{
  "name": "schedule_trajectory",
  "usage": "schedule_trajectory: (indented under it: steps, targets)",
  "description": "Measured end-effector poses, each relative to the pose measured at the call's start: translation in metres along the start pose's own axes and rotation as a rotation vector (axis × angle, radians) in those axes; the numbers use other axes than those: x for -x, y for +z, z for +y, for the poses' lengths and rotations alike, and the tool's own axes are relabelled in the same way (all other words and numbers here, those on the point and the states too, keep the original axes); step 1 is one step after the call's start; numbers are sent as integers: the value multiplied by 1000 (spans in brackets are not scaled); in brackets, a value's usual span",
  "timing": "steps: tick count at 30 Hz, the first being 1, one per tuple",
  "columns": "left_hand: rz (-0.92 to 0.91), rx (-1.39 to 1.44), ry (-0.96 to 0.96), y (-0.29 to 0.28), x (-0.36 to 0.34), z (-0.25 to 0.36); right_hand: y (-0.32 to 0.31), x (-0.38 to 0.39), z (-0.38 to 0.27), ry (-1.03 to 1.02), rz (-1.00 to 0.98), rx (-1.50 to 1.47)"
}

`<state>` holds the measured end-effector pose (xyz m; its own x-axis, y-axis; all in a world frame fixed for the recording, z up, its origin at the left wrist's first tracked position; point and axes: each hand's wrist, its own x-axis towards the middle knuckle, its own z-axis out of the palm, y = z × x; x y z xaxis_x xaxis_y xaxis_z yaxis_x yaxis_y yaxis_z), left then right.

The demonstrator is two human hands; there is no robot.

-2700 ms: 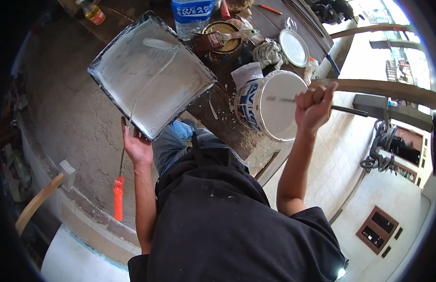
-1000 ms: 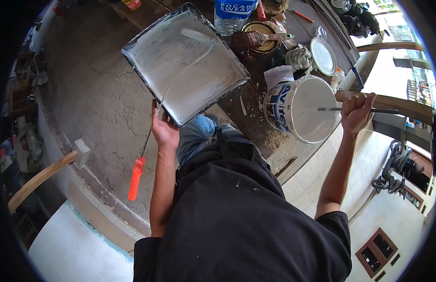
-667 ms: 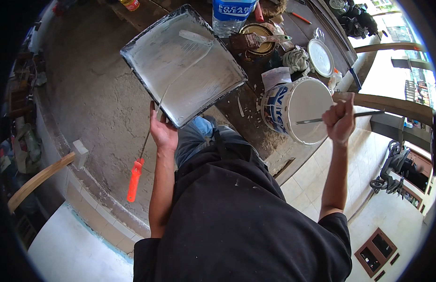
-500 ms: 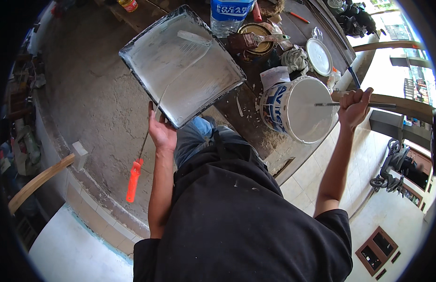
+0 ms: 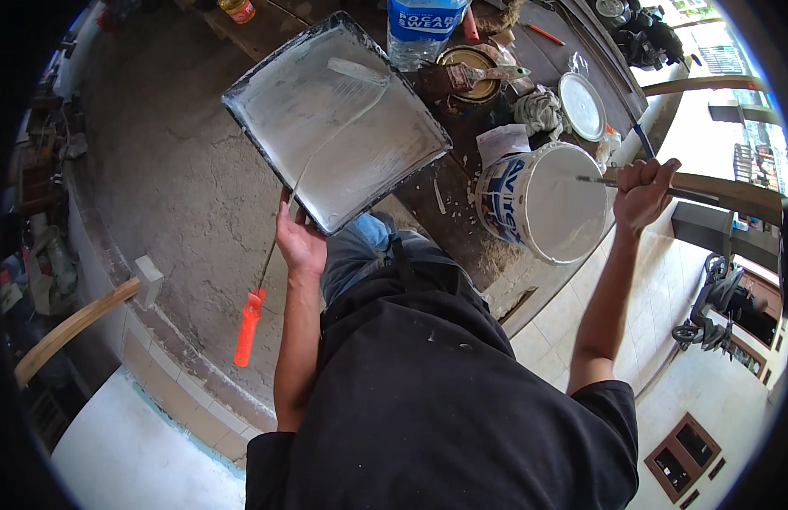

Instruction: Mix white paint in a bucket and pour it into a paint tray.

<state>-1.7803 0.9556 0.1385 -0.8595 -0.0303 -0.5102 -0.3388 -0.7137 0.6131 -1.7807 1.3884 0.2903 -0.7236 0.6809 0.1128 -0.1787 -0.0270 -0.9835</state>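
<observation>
My left hand [image 5: 300,242] holds the black-rimmed paint tray [image 5: 343,127], smeared with white paint, by its near edge. A paint roller [image 5: 358,72] lies in the tray; its thin rod passes over that edge to an orange handle [image 5: 248,327], hanging beside my hand. My right hand [image 5: 642,191] is closed on a dark stick [image 5: 599,181], whose end reaches over or into the white bucket [image 5: 500,204] with blue label and pale paint inside.
A dark worktable [image 5: 436,183] holds a paintbrush [image 5: 462,76] on a tin, a blue-labelled bottle [image 5: 421,30], crumpled rag [image 5: 538,115], round lid [image 5: 582,106] and small jar [image 5: 237,10]. Wooden bars [image 5: 79,327] stand at left, a beam [image 5: 734,191] and motorbike [image 5: 708,306] at right.
The view has shifted since the oldest frame. My right hand and stick have moved down-left, then back up-right at the bucket. My left hand stays at the tray's edge.
</observation>
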Motion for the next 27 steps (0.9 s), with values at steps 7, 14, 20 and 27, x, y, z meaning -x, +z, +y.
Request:
schedule_trajectory:
  steps: [7,14,20,27]
  targets:
    - [13,21,25,0,-1,-3,-12,31,8,340,-202,-196]
    - [48,-11,22,12,7,3,1,-9,10,-33,118,-33]
    - [20,10,14,7,1,0,0,38,11,166,-64,-267]
    - [45,0,12,11,4,1,-25,-21,-1,105,-19,96]
